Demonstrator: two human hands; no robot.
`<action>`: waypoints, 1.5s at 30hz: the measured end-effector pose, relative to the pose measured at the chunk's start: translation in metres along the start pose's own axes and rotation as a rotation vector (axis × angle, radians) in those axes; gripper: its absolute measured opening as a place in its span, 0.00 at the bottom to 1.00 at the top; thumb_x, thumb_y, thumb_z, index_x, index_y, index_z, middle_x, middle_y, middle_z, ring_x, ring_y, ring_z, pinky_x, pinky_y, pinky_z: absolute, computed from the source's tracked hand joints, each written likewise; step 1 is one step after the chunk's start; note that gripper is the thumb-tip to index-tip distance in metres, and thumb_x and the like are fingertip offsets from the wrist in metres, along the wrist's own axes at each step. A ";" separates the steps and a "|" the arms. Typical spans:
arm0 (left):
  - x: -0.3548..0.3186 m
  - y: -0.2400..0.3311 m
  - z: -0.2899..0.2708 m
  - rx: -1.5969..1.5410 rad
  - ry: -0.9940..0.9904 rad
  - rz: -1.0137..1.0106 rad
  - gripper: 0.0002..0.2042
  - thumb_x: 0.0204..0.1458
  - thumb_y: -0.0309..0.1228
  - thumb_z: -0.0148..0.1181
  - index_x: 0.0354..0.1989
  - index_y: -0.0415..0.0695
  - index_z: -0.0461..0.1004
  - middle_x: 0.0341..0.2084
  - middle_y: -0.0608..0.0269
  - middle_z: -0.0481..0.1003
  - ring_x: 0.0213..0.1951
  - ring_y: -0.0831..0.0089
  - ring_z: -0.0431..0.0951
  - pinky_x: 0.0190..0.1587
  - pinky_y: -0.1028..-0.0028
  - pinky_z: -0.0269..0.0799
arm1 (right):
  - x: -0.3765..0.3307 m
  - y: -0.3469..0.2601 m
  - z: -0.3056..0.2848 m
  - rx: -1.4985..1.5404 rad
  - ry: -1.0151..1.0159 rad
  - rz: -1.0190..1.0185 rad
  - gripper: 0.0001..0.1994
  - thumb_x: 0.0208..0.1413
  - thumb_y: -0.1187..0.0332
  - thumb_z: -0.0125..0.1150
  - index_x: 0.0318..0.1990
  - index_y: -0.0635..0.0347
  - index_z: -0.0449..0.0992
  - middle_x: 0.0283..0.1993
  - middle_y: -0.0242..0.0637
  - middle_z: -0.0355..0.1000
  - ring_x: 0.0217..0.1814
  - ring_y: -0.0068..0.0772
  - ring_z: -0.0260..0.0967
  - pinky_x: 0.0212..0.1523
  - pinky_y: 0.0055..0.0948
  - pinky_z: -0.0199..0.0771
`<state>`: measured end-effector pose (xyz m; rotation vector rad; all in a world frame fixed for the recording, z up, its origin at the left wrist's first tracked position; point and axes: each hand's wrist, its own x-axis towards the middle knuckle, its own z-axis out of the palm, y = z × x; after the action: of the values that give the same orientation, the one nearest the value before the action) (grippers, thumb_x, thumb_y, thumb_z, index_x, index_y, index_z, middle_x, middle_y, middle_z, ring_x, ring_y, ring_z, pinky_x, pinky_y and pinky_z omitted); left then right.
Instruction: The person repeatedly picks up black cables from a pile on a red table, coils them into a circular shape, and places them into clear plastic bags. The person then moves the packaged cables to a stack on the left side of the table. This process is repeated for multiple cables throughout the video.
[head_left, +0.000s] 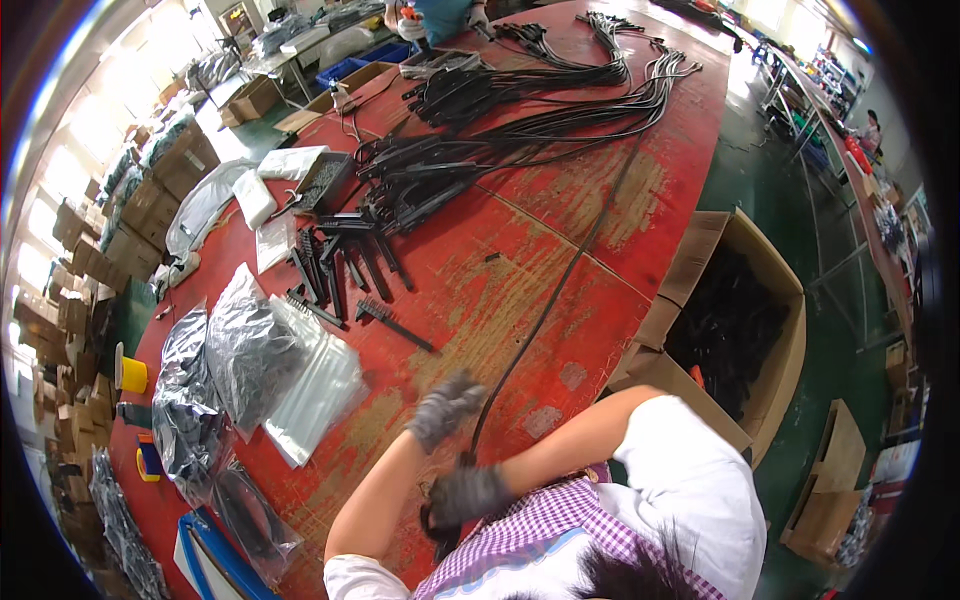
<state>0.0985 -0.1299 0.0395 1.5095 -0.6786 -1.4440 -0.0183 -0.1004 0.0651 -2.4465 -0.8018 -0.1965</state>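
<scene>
Our right hand (468,493) holds a long black cable (545,310) in a closed grip; it trails across the red desk (560,200). Our left hand (443,407) hovers blurred just beside the cable; we cannot tell its grip.

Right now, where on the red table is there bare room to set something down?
Bare red table lies between the black comb-like parts and the long black cable, and beyond the cable toward the cardboard box. The clear plastic bags crowd the left edge.
</scene>
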 end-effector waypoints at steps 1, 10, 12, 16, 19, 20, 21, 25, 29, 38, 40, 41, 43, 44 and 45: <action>-0.007 0.014 0.014 -0.281 -0.186 -0.318 0.17 0.51 0.25 0.54 0.51 0.40 0.65 0.33 0.63 0.75 0.31 0.73 0.74 0.36 0.76 0.71 | 0.011 -0.010 0.011 -0.014 0.016 -0.031 0.07 0.48 0.63 0.50 0.30 0.54 0.70 0.30 0.37 0.69 0.38 0.41 0.69 0.34 0.40 0.67; -0.198 0.011 -0.084 -0.589 -0.188 -0.190 0.13 0.55 0.40 0.49 0.25 0.43 0.67 0.15 0.71 0.61 0.16 0.81 0.59 0.17 0.77 0.53 | -0.017 0.053 -0.073 -0.197 0.414 0.227 0.21 0.51 0.56 0.48 0.46 0.62 0.69 0.45 0.44 0.68 0.49 0.42 0.65 0.52 0.39 0.64; -0.258 -0.013 -0.137 -1.065 -0.015 -0.005 0.13 0.56 0.41 0.44 0.27 0.46 0.65 0.13 0.76 0.58 0.12 0.84 0.55 0.13 0.78 0.51 | -0.079 0.096 -0.110 -0.412 0.180 0.581 0.16 0.51 0.57 0.50 0.37 0.61 0.70 0.32 0.44 0.70 0.36 0.44 0.68 0.40 0.40 0.68; -0.353 -0.053 -0.226 -0.989 -0.015 0.544 0.16 0.59 0.43 0.38 0.20 0.51 0.58 0.08 0.78 0.52 0.08 0.86 0.49 0.07 0.81 0.44 | -0.213 0.156 -0.123 -0.863 0.405 0.638 0.14 0.48 0.57 0.52 0.35 0.56 0.72 0.19 0.40 0.69 0.23 0.44 0.68 0.24 0.44 0.67; -0.362 -0.035 -0.216 -0.843 0.217 0.517 0.16 0.59 0.41 0.36 0.22 0.50 0.61 0.09 0.76 0.55 0.09 0.85 0.55 0.09 0.82 0.48 | -0.160 0.118 -0.124 -0.404 -0.301 1.014 0.14 0.48 0.58 0.53 0.38 0.56 0.72 0.21 0.41 0.70 0.23 0.45 0.69 0.23 0.40 0.69; -0.351 -0.032 -0.208 -0.833 0.363 0.481 0.16 0.59 0.41 0.36 0.22 0.49 0.62 0.09 0.75 0.56 0.10 0.84 0.56 0.09 0.81 0.50 | -0.145 0.106 -0.108 -0.332 -0.252 0.751 0.12 0.49 0.58 0.52 0.34 0.57 0.70 0.19 0.43 0.68 0.19 0.44 0.67 0.19 0.39 0.68; -0.334 -0.034 -0.202 -0.823 0.496 0.439 0.16 0.59 0.41 0.37 0.23 0.49 0.63 0.09 0.74 0.57 0.10 0.83 0.58 0.10 0.81 0.52 | -0.132 0.087 -0.086 -0.259 -0.205 0.502 0.11 0.50 0.58 0.51 0.30 0.57 0.68 0.17 0.44 0.67 0.15 0.43 0.65 0.14 0.38 0.66; -0.251 -0.010 -0.120 0.323 0.790 0.135 0.10 0.56 0.39 0.46 0.31 0.47 0.70 0.14 0.67 0.67 0.16 0.73 0.68 0.20 0.73 0.65 | -0.011 -0.002 -0.047 0.029 -0.122 0.131 0.13 0.55 0.57 0.47 0.23 0.55 0.62 0.12 0.39 0.59 0.10 0.38 0.59 0.09 0.39 0.56; -0.231 0.044 -0.065 0.317 0.280 0.155 0.10 0.53 0.38 0.49 0.33 0.46 0.71 0.18 0.66 0.70 0.17 0.74 0.69 0.21 0.73 0.66 | 0.062 -0.027 -0.078 0.020 0.421 0.071 0.16 0.52 0.52 0.50 0.26 0.54 0.64 0.19 0.41 0.65 0.21 0.41 0.66 0.20 0.39 0.64; -0.371 -0.020 -0.196 -1.156 0.058 0.753 0.25 0.59 0.52 0.32 0.33 0.40 0.66 0.05 0.74 0.53 0.04 0.83 0.48 0.05 0.77 0.48 | -0.139 0.165 -0.133 -0.415 0.010 0.884 0.15 0.50 0.54 0.53 0.24 0.57 0.71 0.20 0.41 0.68 0.26 0.43 0.69 0.28 0.39 0.69; -0.389 -0.031 -0.212 -1.027 0.072 0.777 0.20 0.59 0.50 0.32 0.29 0.48 0.64 0.09 0.70 0.58 0.05 0.81 0.52 0.05 0.77 0.52 | -0.138 0.160 -0.134 -0.707 -0.100 0.738 0.18 0.52 0.53 0.50 0.21 0.58 0.68 0.18 0.41 0.66 0.21 0.40 0.67 0.22 0.37 0.68; -0.397 -0.034 -0.214 -0.963 0.084 0.784 0.18 0.59 0.48 0.32 0.27 0.51 0.64 0.11 0.68 0.61 0.05 0.80 0.55 0.05 0.76 0.54 | -0.121 0.134 -0.129 -0.915 -0.099 0.539 0.18 0.53 0.53 0.49 0.20 0.57 0.67 0.17 0.40 0.65 0.19 0.39 0.66 0.19 0.36 0.67; -0.357 -0.019 -0.203 -1.091 -0.024 0.622 0.18 0.58 0.45 0.41 0.35 0.40 0.66 0.09 0.69 0.57 0.09 0.76 0.57 0.12 0.72 0.59 | -0.088 0.098 -0.114 -0.775 -0.084 0.266 0.20 0.56 0.52 0.44 0.18 0.55 0.62 0.13 0.36 0.57 0.12 0.35 0.58 0.10 0.35 0.60; -0.337 -0.006 -0.185 -1.079 0.118 0.554 0.16 0.57 0.43 0.44 0.35 0.40 0.67 0.11 0.68 0.60 0.13 0.76 0.61 0.16 0.73 0.61 | -0.058 0.091 -0.101 -0.421 -0.096 0.169 0.20 0.57 0.51 0.41 0.18 0.53 0.59 0.10 0.32 0.50 0.07 0.31 0.51 0.05 0.35 0.53; -0.305 0.011 -0.153 -0.839 0.400 0.524 0.14 0.55 0.40 0.47 0.35 0.40 0.68 0.14 0.67 0.63 0.17 0.75 0.64 0.19 0.74 0.63 | -0.033 0.076 -0.082 -0.278 0.044 -0.012 0.16 0.54 0.57 0.46 0.18 0.54 0.60 0.14 0.33 0.56 0.13 0.31 0.58 0.11 0.35 0.60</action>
<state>0.1988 0.1670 0.1757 0.8206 -0.1459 -0.8123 0.0024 -0.2126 0.0884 -2.6858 -0.8172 -0.3885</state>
